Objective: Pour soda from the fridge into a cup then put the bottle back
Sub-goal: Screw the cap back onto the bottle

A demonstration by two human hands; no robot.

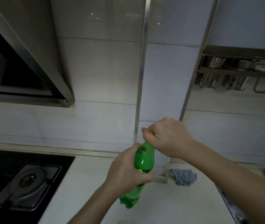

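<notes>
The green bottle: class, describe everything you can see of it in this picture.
The bottle is clear green plastic with a waisted body, a lobed base and a label showing a little yellow and white. It is held roughly upright, leaning slightly, above the white counter. The left hand grips its middle, covering most of the label. The right hand is closed over the top, where a sliver of yellow shows; the cap itself is hidden. Whether it holds liquid cannot be told.

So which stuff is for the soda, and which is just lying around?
For the soda: the green bottle, gripped round its middle by the left hand; the cap, covered by the right hand.

Just lying around: blue rag, stove, hood, rack of hooks.
</notes>
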